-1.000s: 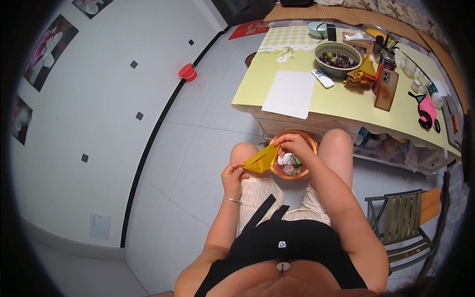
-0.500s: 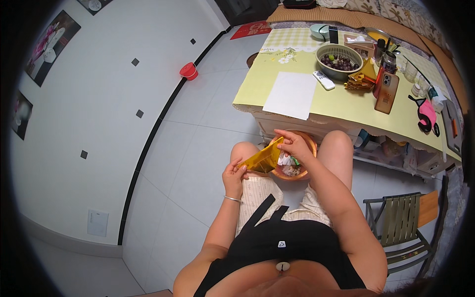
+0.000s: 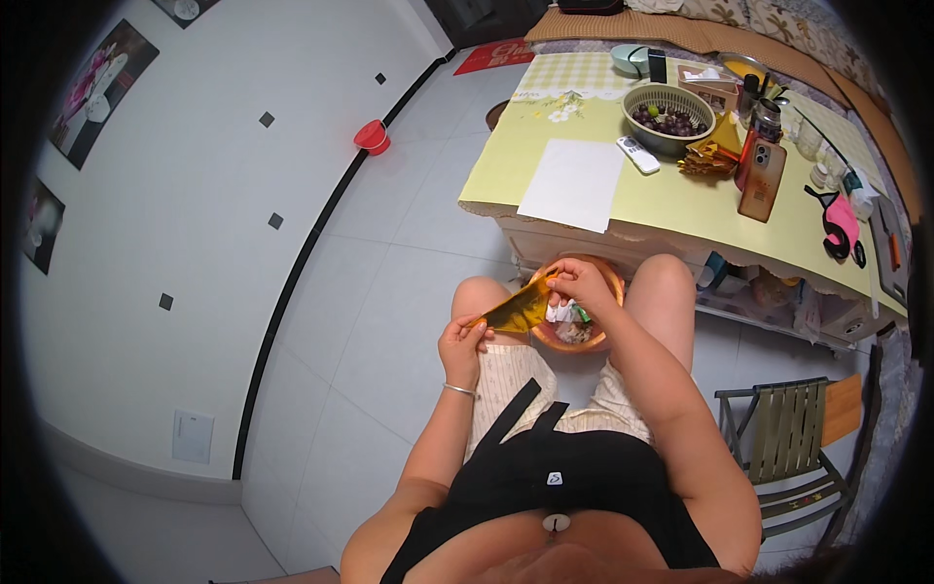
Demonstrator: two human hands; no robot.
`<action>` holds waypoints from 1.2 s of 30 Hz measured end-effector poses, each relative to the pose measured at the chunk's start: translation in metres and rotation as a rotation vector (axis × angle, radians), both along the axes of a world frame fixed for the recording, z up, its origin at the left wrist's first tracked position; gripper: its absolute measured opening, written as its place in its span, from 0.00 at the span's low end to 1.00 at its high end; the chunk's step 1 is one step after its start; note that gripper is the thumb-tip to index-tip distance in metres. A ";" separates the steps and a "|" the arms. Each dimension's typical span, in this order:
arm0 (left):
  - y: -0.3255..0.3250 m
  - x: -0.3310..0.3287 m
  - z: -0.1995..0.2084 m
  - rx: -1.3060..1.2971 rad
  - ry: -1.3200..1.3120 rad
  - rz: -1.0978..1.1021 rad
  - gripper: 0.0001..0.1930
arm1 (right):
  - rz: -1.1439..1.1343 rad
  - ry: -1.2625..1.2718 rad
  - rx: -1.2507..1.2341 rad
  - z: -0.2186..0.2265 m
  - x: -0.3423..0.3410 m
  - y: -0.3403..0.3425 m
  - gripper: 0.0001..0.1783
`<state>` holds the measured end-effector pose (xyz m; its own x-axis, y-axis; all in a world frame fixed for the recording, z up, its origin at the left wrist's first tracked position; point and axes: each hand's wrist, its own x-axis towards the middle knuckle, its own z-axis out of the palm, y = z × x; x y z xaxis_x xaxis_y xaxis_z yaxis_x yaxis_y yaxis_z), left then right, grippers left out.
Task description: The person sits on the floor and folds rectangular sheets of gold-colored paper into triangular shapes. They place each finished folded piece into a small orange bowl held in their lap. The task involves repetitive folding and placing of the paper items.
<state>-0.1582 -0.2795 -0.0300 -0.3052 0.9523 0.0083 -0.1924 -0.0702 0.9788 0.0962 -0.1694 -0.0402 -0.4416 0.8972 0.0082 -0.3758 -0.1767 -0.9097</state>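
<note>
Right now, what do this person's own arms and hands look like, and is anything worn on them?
Both arms are bare from shoulder to fingertips, with no sleeves or gloves. The left hand has a thin silver bangle at the wrist. The right hand shows no band or watch. Rings are too small to tell.

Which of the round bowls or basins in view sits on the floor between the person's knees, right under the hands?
The orange basin on the floor, holding scraps. The green bowl of dark fruit stands on the yellow table, and the small red bowl is by the wall.
</note>
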 end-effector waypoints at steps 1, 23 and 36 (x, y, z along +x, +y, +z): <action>0.000 -0.001 -0.001 0.003 -0.004 -0.002 0.08 | -0.004 0.004 -0.003 -0.001 -0.001 0.001 0.08; 0.000 -0.009 -0.002 0.047 -0.062 -0.024 0.05 | -0.012 0.018 -0.007 0.000 -0.005 -0.001 0.06; 0.002 -0.013 0.001 -0.003 -0.039 -0.031 0.04 | -0.004 0.052 -0.036 -0.005 -0.011 0.003 0.06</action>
<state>-0.1713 -0.2779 -0.0290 -0.2756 0.9613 -0.0054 -0.2321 -0.0611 0.9708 0.0851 -0.1667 -0.0447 -0.4382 0.8989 -0.0014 -0.4229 -0.2075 -0.8821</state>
